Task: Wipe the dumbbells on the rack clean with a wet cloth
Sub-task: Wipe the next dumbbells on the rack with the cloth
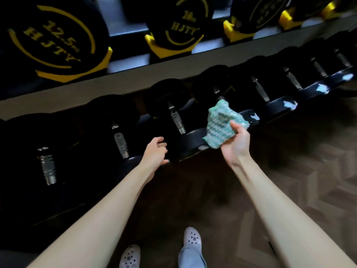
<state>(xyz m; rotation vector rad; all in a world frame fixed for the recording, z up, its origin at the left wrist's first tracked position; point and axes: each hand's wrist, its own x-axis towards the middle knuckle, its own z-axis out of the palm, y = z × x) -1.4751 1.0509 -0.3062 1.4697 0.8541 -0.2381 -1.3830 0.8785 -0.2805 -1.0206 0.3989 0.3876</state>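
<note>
Gripping green cloth (220, 122) in curled fingers of right hand (236, 141), just above dumbbells (176, 120). Left hand (156, 151) alongside, fingers loosely curled, holding nothing.

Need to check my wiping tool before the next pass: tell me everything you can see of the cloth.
The cloth is teal-green with pale stripes and looks knitted or woven. It is bunched into a crumpled wad. The right hand holds it palm up, thumb pressed on it, in front of the lower row of dumbbells. Whether it touches a dumbbell, or is wet, cannot be told.
</note>
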